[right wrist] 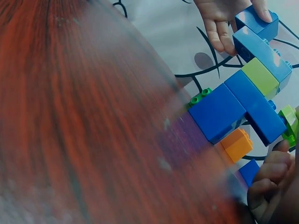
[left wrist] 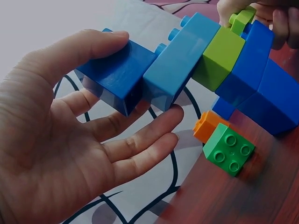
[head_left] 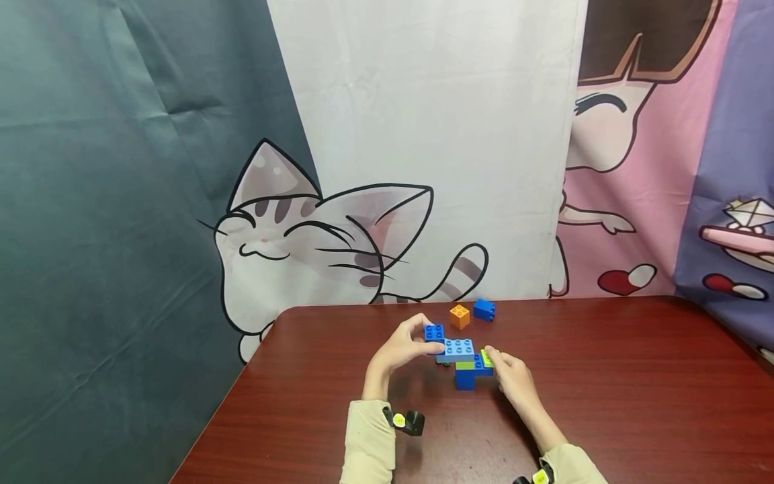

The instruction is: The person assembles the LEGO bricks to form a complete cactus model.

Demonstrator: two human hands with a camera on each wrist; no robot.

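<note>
My left hand [head_left: 396,349] pinches a dark blue building brick [left wrist: 117,70], thumb on one face and fingers on the other side. That brick sits at the left end of a light blue brick [head_left: 457,349]. Beneath the light blue one come a lime green brick [right wrist: 261,77], a longer dark blue brick [right wrist: 254,107] and a lowest blue brick [head_left: 465,380], stepped together. At the stack's right end, my right hand [head_left: 517,380] holds a small lime green piece [head_left: 486,358] between thumb and fingers; its underside is partly hidden.
A loose orange brick [head_left: 459,316] and a blue brick [head_left: 484,310] lie near the table's far edge. Behind the stack stands a green brick [left wrist: 229,149], mostly hidden in the head view. A printed cloth [head_left: 423,134] hangs beyond the brown table [head_left: 635,390].
</note>
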